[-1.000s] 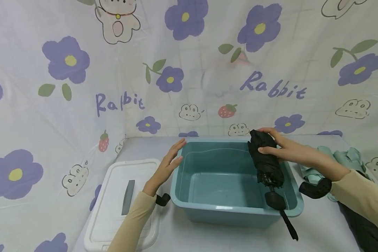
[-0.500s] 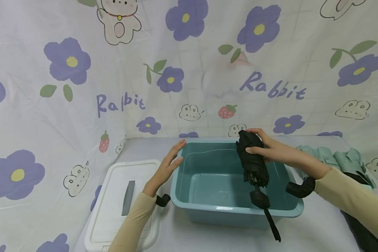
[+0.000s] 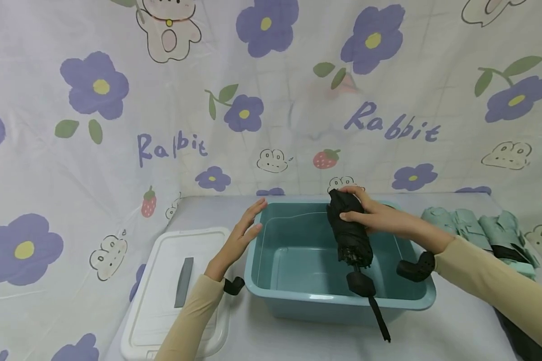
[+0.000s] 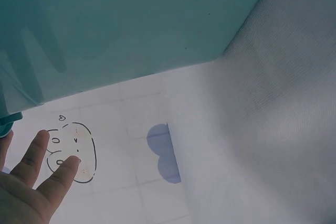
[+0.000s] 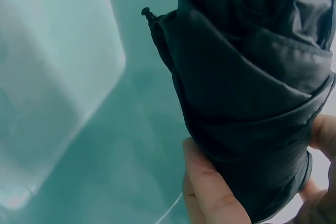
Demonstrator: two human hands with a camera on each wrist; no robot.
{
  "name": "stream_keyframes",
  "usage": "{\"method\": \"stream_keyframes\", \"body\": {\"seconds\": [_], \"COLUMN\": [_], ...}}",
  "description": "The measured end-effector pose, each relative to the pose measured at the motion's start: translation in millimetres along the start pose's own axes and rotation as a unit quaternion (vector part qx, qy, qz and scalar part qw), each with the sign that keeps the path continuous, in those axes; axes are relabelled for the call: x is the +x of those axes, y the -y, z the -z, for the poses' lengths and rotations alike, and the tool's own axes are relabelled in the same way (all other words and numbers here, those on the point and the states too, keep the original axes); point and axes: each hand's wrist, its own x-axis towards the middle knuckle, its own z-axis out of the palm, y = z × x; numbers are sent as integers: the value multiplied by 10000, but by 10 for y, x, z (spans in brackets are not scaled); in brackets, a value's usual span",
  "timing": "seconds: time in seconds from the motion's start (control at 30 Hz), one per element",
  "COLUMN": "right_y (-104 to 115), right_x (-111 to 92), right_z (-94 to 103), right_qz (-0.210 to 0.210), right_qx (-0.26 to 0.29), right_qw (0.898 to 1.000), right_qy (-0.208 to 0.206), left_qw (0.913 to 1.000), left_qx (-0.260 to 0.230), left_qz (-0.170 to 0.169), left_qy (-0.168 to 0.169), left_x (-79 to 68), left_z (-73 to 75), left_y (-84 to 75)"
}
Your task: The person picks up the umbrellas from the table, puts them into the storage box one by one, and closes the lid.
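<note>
My right hand (image 3: 379,218) grips a folded black umbrella (image 3: 350,228) round its canopy, thumb on the near side. The umbrella slants over the right half of a teal plastic bin (image 3: 298,296), its handle and wrist strap pointing toward me and overlapping the front rim. In the right wrist view the fingers wrap both sides of the bunched canopy (image 5: 252,87), with the bin's inside behind. At the bin's left rim my left hand (image 3: 238,240) rests with fingers straight. The left wrist view has those spread fingers (image 4: 58,182) beside the bin's outer wall (image 4: 131,30).
A white lid (image 3: 158,296) with a grey handle lies left of the bin, under my left forearm. Several rolled mint-green bundles (image 3: 474,228) lie on the right. Dark fabric (image 3: 519,331) shows at the lower right. A flower-printed cloth (image 3: 271,125) hangs behind.
My right hand has carried the umbrella leftward from the bin's right side toward its middle, uncovering more of the mint-green bundles. My left hand has stayed at the left rim.
</note>
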Motion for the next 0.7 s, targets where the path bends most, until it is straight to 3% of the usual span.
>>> {"method": "stream_keyframes", "body": {"seconds": [0.3, 0.7], "right_y": [-18, -13], "right_x": [158, 283], "right_z": [-76, -262], "right_qz": [182, 26], "right_qx": [248, 21], "right_qw": [9994, 10000], "right_qy": [-132, -76], "left_qw": [10000, 9997], "left_qx": [9, 251], "left_qz": [-52, -20], "left_qy": [-20, -34], "left_x": [9, 14], "left_z": [12, 20], "left_y": [-38, -92]}}
